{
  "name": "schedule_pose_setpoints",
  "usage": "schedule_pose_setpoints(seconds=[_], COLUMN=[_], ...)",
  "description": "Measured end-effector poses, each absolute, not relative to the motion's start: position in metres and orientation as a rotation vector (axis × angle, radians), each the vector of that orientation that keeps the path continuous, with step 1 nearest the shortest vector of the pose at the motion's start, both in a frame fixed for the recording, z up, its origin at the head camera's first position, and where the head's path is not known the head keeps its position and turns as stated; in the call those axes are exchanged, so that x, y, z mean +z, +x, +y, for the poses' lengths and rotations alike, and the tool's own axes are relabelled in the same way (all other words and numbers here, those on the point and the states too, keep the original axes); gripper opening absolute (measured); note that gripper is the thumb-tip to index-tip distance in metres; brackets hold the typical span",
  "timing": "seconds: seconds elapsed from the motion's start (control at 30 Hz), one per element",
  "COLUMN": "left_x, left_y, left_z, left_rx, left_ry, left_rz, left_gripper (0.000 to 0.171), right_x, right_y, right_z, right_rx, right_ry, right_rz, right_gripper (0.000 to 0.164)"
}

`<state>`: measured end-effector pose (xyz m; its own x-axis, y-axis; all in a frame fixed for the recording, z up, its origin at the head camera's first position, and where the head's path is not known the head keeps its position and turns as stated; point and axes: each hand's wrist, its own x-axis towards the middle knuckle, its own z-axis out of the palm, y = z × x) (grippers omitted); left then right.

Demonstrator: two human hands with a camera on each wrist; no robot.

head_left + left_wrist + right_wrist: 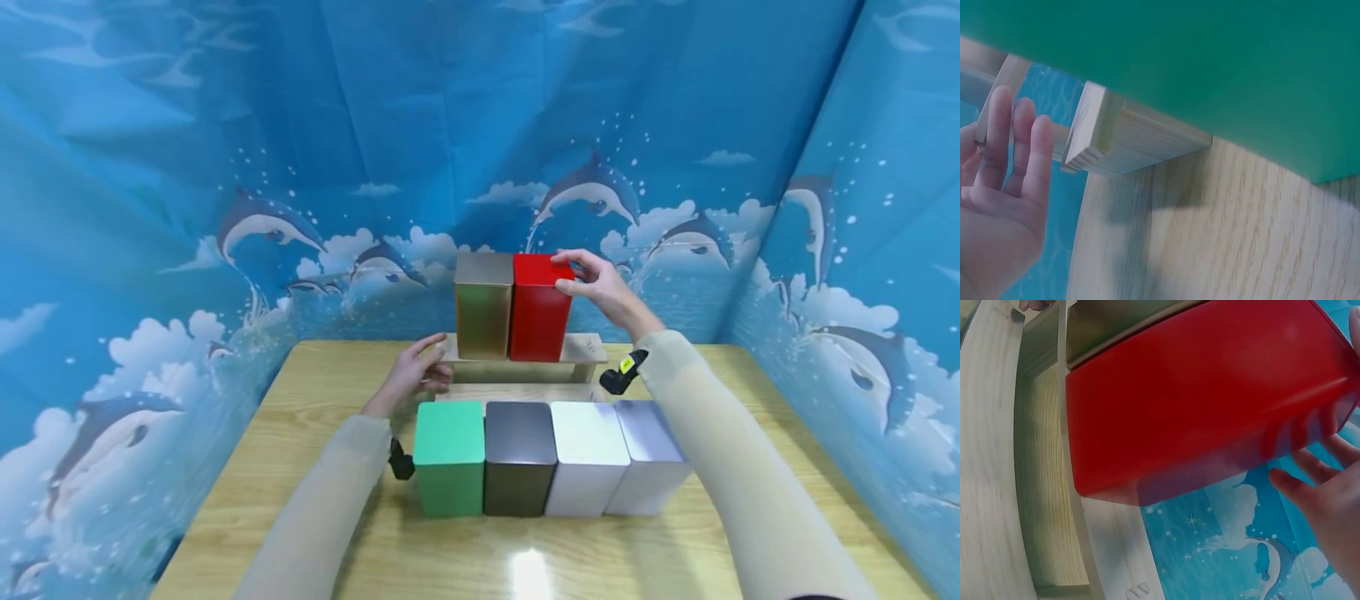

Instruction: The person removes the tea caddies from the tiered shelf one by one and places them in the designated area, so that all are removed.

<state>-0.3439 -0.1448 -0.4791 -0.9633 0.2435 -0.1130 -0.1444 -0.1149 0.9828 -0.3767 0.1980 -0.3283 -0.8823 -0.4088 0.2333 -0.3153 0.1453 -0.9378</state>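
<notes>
A glossy red box [539, 317] stands upright on the top step of a wooden stepped rack [587, 343], side by side with a gold-brown box [483, 321]. My right hand [600, 286] is at the red box's upper right, thumb and forefinger over its top edge. In the right wrist view, the other fingers [1313, 469] lie along its side, which mirrors them. At the rack's left end is my left hand [411, 372], its fingertips right at the upper board's edge. The left wrist view shows those fingers [1040, 156] extended, with no box in them.
Before the rack, a row of boxes spans the wooden table [300, 467]: green [450, 458], black [521, 458], white [588, 458] and pale lilac [651, 458]. The green one is close beside my left wrist. A blue dolphin-print curtain [420, 125] hangs behind and along both sides.
</notes>
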Motion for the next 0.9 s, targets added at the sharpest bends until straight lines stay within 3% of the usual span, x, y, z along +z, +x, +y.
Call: schedule_pose_setpoints(seconds=[0.9], left_x=[-0.478], left_y=[-0.344], left_z=[-0.145], left_rx=[2.157], left_ry=[0.135], left_rz=[1.9], left_gripper=[0.045], right_x=[-0.331], right_y=[-0.367], right_z=[0.199], right_rx=[-1.713], right_ry=[-0.704], right_rz=[2.497], right_gripper=[0.055])
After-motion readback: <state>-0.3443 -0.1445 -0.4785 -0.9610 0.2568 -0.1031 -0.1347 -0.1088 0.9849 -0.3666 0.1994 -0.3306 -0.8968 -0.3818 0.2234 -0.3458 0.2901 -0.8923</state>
